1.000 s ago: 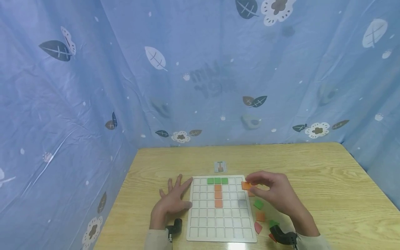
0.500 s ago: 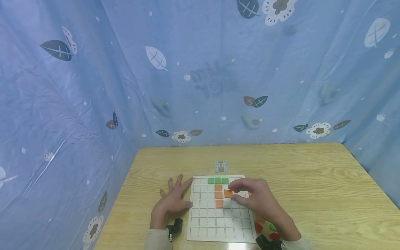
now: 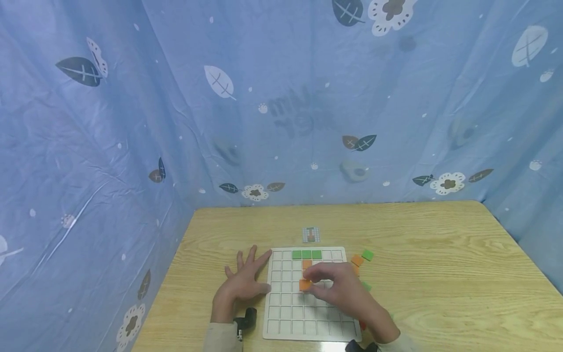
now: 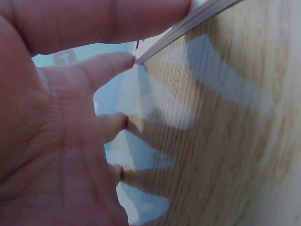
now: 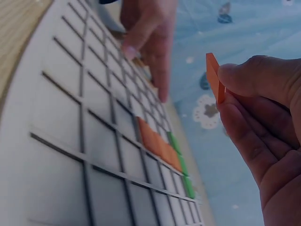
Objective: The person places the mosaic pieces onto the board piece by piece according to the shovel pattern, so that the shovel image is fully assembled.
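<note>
A white grid board lies on the wooden table. My left hand is spread flat at its left side, with thumb and index finger touching the edge. Above the middle of the board, my right hand pinches an orange square tile between thumb and fingers. The right wrist view shows that tile tilted and apart from the grid. Three green tiles fill squares in the top row. Below them runs a column of orange tiles, partly hidden by my right hand in the head view.
Behind the board lies a small pattern card. Loose orange tiles and green tiles are scattered along the board's right side, some hidden by my right forearm. A blue patterned curtain borders the table.
My right hand has carried the orange tile leftward from the board's right edge to over the orange column, and nearer to me. The left hand stays in place.
</note>
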### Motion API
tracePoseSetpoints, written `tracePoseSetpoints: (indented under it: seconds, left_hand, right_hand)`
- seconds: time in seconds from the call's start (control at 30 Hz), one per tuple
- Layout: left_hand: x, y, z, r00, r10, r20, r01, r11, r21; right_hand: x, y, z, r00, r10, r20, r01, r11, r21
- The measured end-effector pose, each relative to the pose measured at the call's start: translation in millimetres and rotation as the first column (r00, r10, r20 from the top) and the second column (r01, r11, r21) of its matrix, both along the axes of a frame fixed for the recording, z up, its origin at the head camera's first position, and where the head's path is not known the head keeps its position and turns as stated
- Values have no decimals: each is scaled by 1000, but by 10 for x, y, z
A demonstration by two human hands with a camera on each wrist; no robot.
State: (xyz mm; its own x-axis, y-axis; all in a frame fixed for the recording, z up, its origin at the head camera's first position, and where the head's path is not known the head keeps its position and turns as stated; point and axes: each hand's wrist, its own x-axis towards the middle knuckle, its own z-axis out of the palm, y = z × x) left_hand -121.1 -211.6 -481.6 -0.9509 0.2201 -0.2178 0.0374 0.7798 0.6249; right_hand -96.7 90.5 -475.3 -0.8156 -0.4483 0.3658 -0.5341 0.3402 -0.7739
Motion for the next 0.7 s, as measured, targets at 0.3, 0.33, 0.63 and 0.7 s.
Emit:
tracePoseSetpoints:
  seconds: [0.3, 0.33, 0.63, 0.7]
  left_hand:
    - [2, 8, 6, 1000, 9, -1, -9, 1000, -1]
    - [3, 8, 6, 1000, 9, -1, -9, 1000, -1]
    - [1, 4, -8, 1000, 8, -5, -8, 1000, 5]
    - [-1, 3, -8, 1000, 6, -6, -6, 1000, 4]
  right_hand:
    - [-8, -114, -188, 999, 37, 11, -37, 999, 2]
    - [-9, -128, -208, 999, 43, 2, -43, 999, 2]
    - [3, -212, -336, 997, 74, -23, -74, 997, 2]
    - [-1, -220, -359, 996, 71, -48, -70, 997, 18]
